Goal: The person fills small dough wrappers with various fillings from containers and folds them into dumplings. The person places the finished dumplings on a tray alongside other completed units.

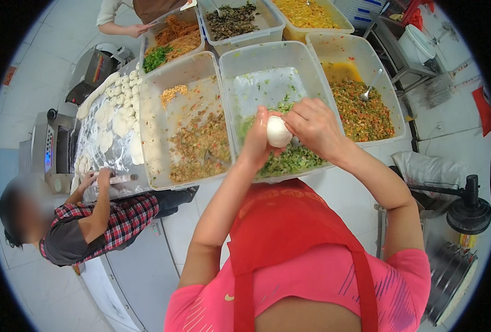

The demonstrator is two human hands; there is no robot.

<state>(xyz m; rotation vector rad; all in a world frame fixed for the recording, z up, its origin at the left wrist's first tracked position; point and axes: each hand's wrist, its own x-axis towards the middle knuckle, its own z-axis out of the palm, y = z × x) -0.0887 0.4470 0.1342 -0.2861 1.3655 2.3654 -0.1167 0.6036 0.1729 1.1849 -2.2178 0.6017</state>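
A round white filled dough bun [279, 132] rests in my left hand [258, 139], whose fingers curl round its left side and underside. The fingertips of my right hand [314, 126] pinch the bun's upper right edge. Both hands are above a clear plastic bin [270, 54] of chopped green vegetable filling [291, 161]. To its left stands a bin of brownish chopped filling [199, 145] with a small heap of yellow beans. On the right, a bin of orange and green filling [363, 112] holds a metal spoon [366, 96].
More filling bins [245, 35] line the far side, where another person's hand [137, 30] reaches in. At left, a co-worker [100, 224] holds a rolling pin [123, 179] at a floured table [93, 141] bearing dough pieces and flat wrappers. A black lamp-like fixture [469, 213] stands at right.
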